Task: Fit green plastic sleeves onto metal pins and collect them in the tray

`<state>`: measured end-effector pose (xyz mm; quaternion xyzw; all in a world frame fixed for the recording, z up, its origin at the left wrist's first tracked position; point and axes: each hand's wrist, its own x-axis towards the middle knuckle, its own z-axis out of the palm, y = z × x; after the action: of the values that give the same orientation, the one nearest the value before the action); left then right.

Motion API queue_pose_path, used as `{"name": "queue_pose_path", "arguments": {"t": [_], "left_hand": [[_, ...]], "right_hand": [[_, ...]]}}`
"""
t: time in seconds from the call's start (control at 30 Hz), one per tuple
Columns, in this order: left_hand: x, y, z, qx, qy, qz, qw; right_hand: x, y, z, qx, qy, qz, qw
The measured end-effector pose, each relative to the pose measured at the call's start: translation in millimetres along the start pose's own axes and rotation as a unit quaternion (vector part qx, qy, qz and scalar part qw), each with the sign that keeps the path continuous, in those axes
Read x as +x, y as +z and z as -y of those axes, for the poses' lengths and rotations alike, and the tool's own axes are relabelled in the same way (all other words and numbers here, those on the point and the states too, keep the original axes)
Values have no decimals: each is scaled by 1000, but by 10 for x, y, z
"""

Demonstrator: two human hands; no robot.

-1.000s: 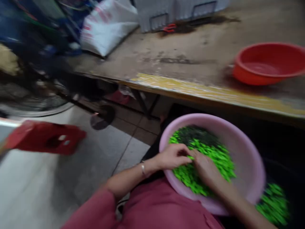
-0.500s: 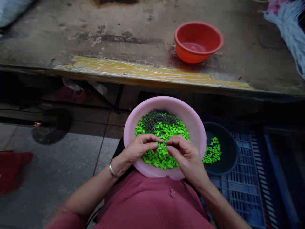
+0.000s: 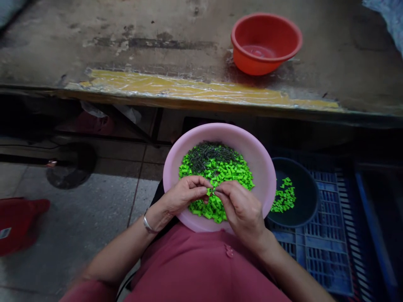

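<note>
A pink basin [image 3: 258, 167] rests at my lap. It holds a heap of small bright green plastic pieces [image 3: 236, 173], with a pile of thin dark pins or wires [image 3: 209, 156] on the far side. Over the heap, my left hand [image 3: 184, 196] pinches one green plastic piece [image 3: 209, 191] between thumb and fingertips. Right beside it, the fingertips of my right hand [image 3: 242, 207] are pressed together against the piece's right end. Whatever small part those fingers grip is too small to name.
An orange-red bowl [image 3: 267, 63] stands on the worn worktable [image 3: 176, 50], whose front edge has yellow tape [image 3: 189, 90]. At right, a dark basin [image 3: 307, 201] with more green pieces sits on a blue plastic crate [image 3: 327, 251]. A red container [image 3: 22, 226] is on the floor, left.
My hands have come together, and a green piece now shows in my left fingertips. The right hand has turned inward and closed more. The camera view has shifted slightly.
</note>
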<state>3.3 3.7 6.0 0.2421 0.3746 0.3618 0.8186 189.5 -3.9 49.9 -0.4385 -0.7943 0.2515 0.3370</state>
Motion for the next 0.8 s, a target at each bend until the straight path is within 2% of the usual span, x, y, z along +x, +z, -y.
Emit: {"name": "queue_pose_path", "arguments": {"t": [0.17, 0.37, 0.57, 0.7, 0.8], "left_hand": [[1, -3, 21, -7, -9, 10, 1000], [17, 16, 36, -29, -26, -13, 999], [14, 30, 18, -15, -31, -26, 999], [-6, 46, 11, -8, -49, -13, 999], [-14, 56, 8, -10, -52, -11, 999]], "right_hand": [[-21, 58, -9, -17, -21, 29, 999], [-9, 150, -39, 70, 49, 18, 996], [-14, 37, -13, 140, 72, 68, 985], [-20, -26, -45, 136, 98, 85, 982], [-15, -8, -80, 130, 85, 106, 982]]}}
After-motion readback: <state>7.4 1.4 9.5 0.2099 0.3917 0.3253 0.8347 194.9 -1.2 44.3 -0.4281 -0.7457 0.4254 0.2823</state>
